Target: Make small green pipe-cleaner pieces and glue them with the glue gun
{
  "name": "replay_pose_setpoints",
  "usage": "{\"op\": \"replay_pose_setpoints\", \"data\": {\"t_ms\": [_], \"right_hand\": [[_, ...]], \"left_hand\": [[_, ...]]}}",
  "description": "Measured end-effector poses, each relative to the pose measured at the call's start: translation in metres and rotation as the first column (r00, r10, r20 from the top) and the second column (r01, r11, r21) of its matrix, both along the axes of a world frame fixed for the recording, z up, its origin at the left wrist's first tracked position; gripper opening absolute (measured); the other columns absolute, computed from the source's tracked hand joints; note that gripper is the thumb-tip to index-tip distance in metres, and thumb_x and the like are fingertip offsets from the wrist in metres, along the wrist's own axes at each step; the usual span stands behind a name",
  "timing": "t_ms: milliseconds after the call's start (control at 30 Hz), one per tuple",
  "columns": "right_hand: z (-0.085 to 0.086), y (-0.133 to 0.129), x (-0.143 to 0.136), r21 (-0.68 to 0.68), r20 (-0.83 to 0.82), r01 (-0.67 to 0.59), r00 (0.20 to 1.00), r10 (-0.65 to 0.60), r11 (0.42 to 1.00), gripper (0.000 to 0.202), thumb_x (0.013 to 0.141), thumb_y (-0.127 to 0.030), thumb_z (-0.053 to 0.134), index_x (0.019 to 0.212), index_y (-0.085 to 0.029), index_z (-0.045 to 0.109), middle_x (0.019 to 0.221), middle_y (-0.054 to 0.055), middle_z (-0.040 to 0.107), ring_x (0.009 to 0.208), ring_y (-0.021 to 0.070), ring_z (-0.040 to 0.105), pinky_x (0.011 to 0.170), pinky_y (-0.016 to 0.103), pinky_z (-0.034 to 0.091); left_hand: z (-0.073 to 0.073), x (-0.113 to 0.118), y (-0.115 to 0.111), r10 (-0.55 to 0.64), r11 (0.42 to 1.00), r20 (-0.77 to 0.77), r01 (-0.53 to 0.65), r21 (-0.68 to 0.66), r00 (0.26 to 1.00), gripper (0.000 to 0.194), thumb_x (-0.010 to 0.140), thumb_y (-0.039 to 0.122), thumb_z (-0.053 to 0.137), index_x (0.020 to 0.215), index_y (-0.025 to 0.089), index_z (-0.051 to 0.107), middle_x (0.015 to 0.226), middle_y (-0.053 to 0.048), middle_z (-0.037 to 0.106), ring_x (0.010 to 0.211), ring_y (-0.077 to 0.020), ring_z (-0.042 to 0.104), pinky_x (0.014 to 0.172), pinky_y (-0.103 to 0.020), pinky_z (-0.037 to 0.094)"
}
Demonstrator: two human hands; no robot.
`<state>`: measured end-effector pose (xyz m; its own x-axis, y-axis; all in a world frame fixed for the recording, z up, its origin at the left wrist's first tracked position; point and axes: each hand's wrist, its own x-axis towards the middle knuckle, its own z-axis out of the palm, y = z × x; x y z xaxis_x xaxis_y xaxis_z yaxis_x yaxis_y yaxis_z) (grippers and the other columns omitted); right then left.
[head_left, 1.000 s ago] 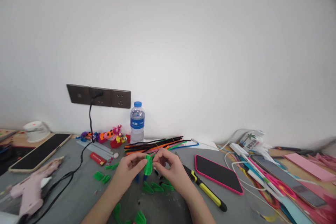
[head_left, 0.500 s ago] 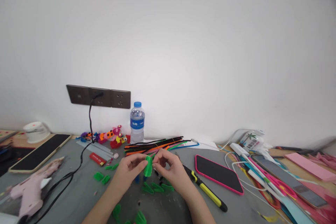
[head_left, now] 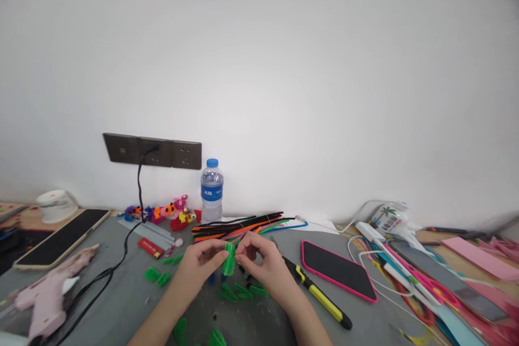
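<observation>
My left hand (head_left: pixel 198 265) and my right hand (head_left: pixel 261 262) meet over the grey table (head_left: pixel 121 303), both pinching a small green pipe-cleaner piece (head_left: pixel 229 259) held upright between the fingertips. Several folded green pipe-cleaner loops (head_left: pixel 243 292) lie on the table just below my hands, with more of these green loops (head_left: pixel 157 275) to the left. A bundle of straight coloured pipe cleaners (head_left: pixel 243 223) lies just beyond my hands.
A pink glue gun (head_left: pixel 48 294) with a black cord lies at left, near a phone (head_left: pixel 60 237). A water bottle (head_left: pixel 212 190) stands by the wall under a socket strip (head_left: pixel 153 151). A yellow-black utility knife (head_left: pixel 320 297), pink-cased phone (head_left: pixel 336 269) and cables sit at right.
Almost nothing has moved. My fingers have shifted slightly on the green piece, which now sits a little lower and more upright between both hands.
</observation>
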<state>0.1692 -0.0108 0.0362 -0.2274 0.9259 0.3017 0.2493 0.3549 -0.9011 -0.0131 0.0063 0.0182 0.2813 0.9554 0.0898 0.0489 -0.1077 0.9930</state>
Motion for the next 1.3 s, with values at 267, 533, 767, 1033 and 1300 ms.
{"op": "replay_pose_setpoints", "data": {"t_ms": [267,533,767,1033,1300], "right_hand": [[-0.003,0.001,0.000,0.027,-0.021,0.022,1.000,-0.022,0.999,0.010,0.077,-0.012,0.060,0.071,-0.019,0.057,0.066,-0.003,0.052,0.061,0.0128,0.046,0.057,0.023,0.037],[-0.006,0.004,0.005,0.027,-0.098,0.124,0.988,-0.120,0.992,0.012,0.081,-0.024,0.062,0.073,-0.020,0.054,0.065,-0.003,0.051,0.059,0.0131,0.044,0.056,0.024,0.035],[-0.008,0.004,-0.002,-0.095,-0.086,0.065,0.994,-0.073,0.993,0.012,0.079,-0.028,0.062,0.073,-0.018,0.061,0.060,-0.003,0.049,0.055,0.0124,0.041,0.052,0.024,0.031],[-0.009,0.007,-0.008,-0.172,-0.183,0.075,0.977,-0.107,0.982,0.022,0.077,-0.037,0.064,0.070,-0.017,0.055,0.057,-0.005,0.042,0.052,0.0106,0.036,0.050,0.023,0.028],[-0.019,0.008,-0.014,-0.136,-0.196,0.160,0.963,-0.185,0.978,0.020,0.079,-0.036,0.061,0.074,-0.017,0.057,0.062,-0.002,0.049,0.054,0.0123,0.041,0.051,0.024,0.033]], "left_hand": [[-0.002,0.000,0.001,0.028,1.000,0.003,-0.028,0.008,1.000,0.027,0.073,0.040,0.069,0.086,0.017,0.077,0.084,-0.009,0.078,0.080,-0.0260,0.069,0.072,-0.032,0.055],[0.002,0.000,-0.002,0.113,0.993,0.026,-0.114,0.019,0.993,0.024,0.073,0.039,0.069,0.085,0.018,0.073,0.082,-0.007,0.075,0.076,-0.0231,0.067,0.068,-0.029,0.053],[0.000,0.001,-0.001,0.141,0.990,0.107,-0.143,0.007,0.984,0.022,0.073,0.039,0.071,0.081,0.018,0.068,0.077,-0.003,0.068,0.074,-0.0194,0.064,0.068,-0.026,0.052],[0.002,0.003,-0.002,0.179,0.984,0.159,-0.174,-0.044,0.971,0.031,0.070,0.042,0.074,0.089,0.018,0.069,0.088,-0.007,0.072,0.085,-0.0233,0.066,0.073,-0.028,0.054],[-0.013,0.002,0.000,0.190,0.981,0.181,-0.179,-0.076,0.965,0.036,0.075,0.045,0.070,0.099,0.019,0.072,0.088,-0.007,0.073,0.083,-0.0228,0.066,0.071,-0.028,0.054]]}}
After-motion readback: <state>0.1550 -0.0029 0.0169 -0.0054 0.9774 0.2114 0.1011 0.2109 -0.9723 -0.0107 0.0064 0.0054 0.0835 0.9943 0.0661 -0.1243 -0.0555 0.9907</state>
